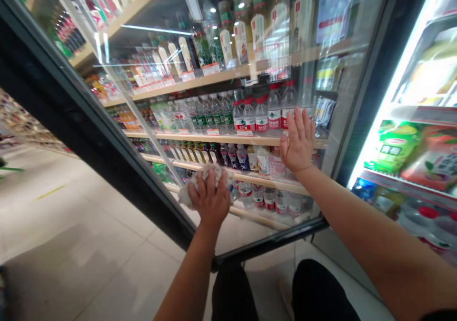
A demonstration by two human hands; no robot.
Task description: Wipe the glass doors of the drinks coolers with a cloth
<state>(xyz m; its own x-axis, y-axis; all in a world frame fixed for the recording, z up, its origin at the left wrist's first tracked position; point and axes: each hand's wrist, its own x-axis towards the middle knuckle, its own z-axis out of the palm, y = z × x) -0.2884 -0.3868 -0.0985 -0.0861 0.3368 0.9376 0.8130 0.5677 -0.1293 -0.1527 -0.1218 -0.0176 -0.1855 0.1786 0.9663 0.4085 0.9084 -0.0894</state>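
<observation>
My left hand [211, 198] is closed around a crumpled white cloth [200, 179] and presses it against the lower part of a glass fridge door [250, 88]. My right hand [299, 139] lies flat on the same glass, fingers stretched upward, a little higher and to the right. Behind the glass stand rows of water bottles with red caps [267, 111] and other drink bottles on wooden shelves.
The door's black frame [71, 116] runs diagonally down the left and along the bottom. An open lit cooler section with green and red packages [410, 154] is at the right. A tiled aisle floor [71, 230] spreads to the left. My dark trousers show at the bottom.
</observation>
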